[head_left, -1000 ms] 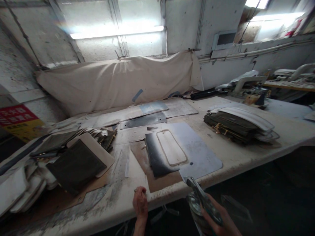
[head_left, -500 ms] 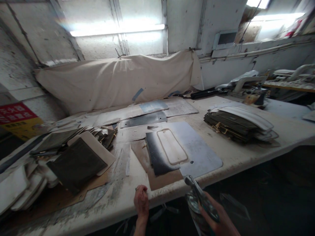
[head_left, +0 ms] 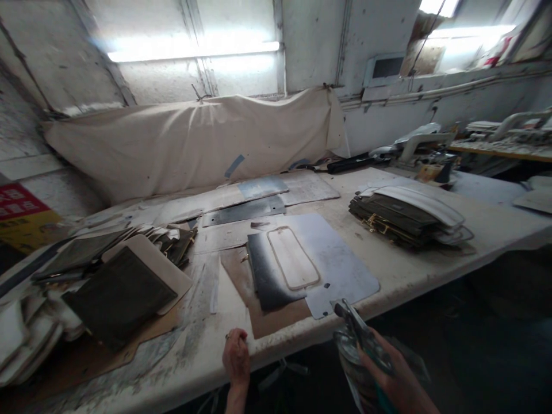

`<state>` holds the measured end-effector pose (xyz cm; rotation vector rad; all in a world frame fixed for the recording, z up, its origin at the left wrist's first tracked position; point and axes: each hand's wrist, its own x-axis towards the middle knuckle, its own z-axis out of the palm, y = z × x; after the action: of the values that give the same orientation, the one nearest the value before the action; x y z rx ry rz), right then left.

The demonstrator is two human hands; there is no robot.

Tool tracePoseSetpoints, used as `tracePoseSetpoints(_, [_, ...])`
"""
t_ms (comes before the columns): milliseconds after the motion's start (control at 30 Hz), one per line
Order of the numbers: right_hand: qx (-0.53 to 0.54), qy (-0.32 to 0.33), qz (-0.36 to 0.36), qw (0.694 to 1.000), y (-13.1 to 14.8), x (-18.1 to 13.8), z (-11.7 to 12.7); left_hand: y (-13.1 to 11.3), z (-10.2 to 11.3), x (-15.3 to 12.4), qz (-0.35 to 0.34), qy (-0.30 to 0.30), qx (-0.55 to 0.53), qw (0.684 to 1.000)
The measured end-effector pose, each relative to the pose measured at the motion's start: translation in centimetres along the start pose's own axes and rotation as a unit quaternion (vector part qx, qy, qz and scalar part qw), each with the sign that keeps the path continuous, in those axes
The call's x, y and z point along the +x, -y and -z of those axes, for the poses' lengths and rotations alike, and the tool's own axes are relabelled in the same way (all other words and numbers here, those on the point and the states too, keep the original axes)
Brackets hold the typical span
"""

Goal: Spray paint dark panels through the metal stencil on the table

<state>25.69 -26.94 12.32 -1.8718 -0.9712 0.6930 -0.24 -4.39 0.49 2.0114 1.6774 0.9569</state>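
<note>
My left hand rests on the front edge of the worktable, its fingers curled over the edge, holding nothing I can see. My right hand is below the table edge, closed around a spray gun with a metal cup under it; its nozzle points up toward the table. Just beyond lies a dark flat piece on a grey metal sheet, with a pale rounded template on top.
A pile of dark and white flat pieces sits at the left. Another stack with gold hardware lies at the right. A cream cloth hangs along the back wall. Machines stand at the far right.
The view has shifted slightly to the right. My right hand with the spray gun has moved a little right and down. My left hand stays on the table edge.
</note>
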Motion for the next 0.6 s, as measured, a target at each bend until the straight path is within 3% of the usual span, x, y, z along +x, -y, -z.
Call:
tracePoseSetpoints(167, [0.005, 0.008, -0.002, 1.000, 0.3, 1.6, 2.4, -0.7, -0.3, -0.1, -0.002, -0.006, 0.019, 1.000])
tracePoseSetpoints(300, [0.013, -0.038, -0.020, 0.999, 0.5, 3.1, 3.6, -0.6, -0.8, -0.1, -0.012, -0.012, 0.041, 0.999])
tracePoseSetpoints(433, [0.015, -0.004, 0.017, 1.000, 1.8, 5.1, 4.5, -0.4, -1.0, 0.3, -0.002, -0.010, 0.051, 0.999])
tracePoseSetpoints(600, [0.015, -0.017, 0.038, 0.999, 3.6, 8.3, 4.8, 0.6, -1.1, 1.1, 0.000, 0.028, 0.016, 0.999])
